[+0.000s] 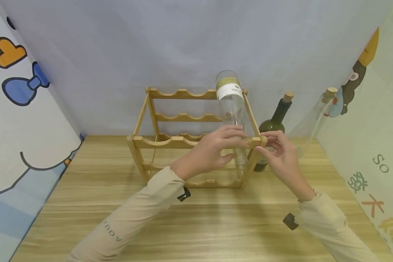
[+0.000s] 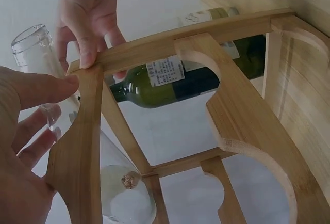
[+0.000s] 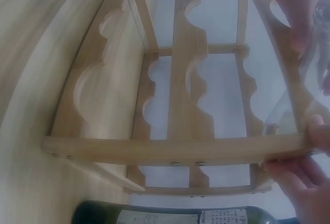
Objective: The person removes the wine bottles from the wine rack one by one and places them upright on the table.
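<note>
A wooden wine rack [image 1: 180,143] with scalloped rails stands on the table. In its top right slot lies a clear glass bottle [image 1: 230,105], its base toward the back wall and its neck toward me. My left hand [image 1: 213,147] is over the front rail beside the bottle neck, fingers loosely extended; in the left wrist view its fingertips are close to the glass, and contact is hard to tell. My right hand [image 1: 280,149] grips the rack's front right top corner between thumb and fingers, as the right wrist view also shows.
Right of the rack stand a dark green corked wine bottle [image 1: 276,122] and a clear corked bottle [image 1: 316,116]. A pale curtain [image 1: 183,47] hangs behind. Cartoon-printed panels [image 1: 36,138] flank the wooden table [image 1: 196,222].
</note>
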The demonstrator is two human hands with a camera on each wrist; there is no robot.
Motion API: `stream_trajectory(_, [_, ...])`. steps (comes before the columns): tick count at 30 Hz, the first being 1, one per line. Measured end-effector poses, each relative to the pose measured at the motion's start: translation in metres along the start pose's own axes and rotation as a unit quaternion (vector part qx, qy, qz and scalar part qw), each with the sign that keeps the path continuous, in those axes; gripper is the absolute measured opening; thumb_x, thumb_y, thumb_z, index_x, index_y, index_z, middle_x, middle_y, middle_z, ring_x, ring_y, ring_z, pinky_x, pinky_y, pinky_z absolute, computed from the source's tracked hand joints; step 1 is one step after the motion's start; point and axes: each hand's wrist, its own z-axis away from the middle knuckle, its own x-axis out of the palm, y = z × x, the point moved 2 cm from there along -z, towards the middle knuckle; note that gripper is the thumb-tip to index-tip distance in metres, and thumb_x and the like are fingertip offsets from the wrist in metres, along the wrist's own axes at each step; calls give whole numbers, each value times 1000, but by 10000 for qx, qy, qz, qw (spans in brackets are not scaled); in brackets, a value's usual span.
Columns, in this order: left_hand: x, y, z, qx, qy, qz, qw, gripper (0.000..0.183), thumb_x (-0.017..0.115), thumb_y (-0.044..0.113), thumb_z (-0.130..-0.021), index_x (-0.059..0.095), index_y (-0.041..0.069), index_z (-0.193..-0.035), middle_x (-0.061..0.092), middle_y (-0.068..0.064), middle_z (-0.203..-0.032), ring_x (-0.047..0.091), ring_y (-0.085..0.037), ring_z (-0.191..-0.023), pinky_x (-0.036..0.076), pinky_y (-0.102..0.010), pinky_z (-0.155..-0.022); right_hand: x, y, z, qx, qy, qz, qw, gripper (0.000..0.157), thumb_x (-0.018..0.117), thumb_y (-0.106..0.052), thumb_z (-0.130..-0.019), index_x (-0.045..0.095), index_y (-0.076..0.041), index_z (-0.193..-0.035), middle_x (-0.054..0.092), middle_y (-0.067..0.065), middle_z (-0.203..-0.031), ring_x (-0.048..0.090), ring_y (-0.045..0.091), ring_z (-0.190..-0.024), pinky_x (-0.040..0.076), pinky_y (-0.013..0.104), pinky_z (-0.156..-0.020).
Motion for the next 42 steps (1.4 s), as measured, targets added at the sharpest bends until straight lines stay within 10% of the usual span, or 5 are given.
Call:
stream_trajectory(18, [8,-3,-7,103,-396,-1145,9926,31,70,4,-84,70,17,-111,61,-1,-126,41,-19,-131,26,-47,-111,2,0,1,-58,105,-83,9999,39,65,19,-78,51,11,-113,55,11,-92,62,10,-90,55,22,-73])
stream_trajectory(42, [15,-2,-5,700,80,-1894,9794,27,64,0,-87,71,15,-108,65,0,-118,47,-20,-126,31,-51,-107,2,3,1,-183,108,-231,9995,40,64,20,-77,51,11,-114,58,8,-99,62,10,-88,55,20,-72])
